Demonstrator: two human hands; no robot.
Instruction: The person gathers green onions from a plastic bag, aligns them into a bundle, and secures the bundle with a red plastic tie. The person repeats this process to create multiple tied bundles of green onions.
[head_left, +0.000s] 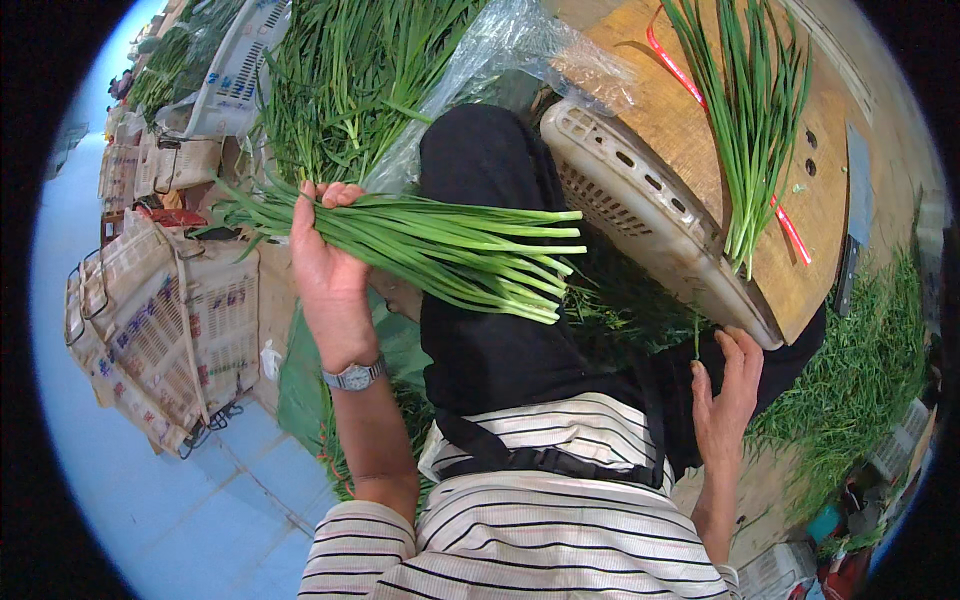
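My left hand (328, 259) is closed around a bunch of green Chinese chives (450, 251), held level above my left thigh. Their pale cut ends point right and their leaf tips trail out past the hand. My right hand (726, 397) is over my right thigh, below the near corner of a plastic crate, with thumb and fingers apart. A short thin green stem (697, 339) appears right by the thumb tip; whether it is touched is unclear. A smaller bunch of chives (746, 142) lies on a wooden board (821, 217), across a red printed strip (792, 234).
The board rests on the upturned plastic crate (637, 195). A knife (852, 225) lies at the board's right edge. Loose chives (352, 97) are heaped ahead beside clear plastic film (495, 60). Leaf trimmings (862, 390) cover the floor at right. Stacked crates (172, 322) stand left.
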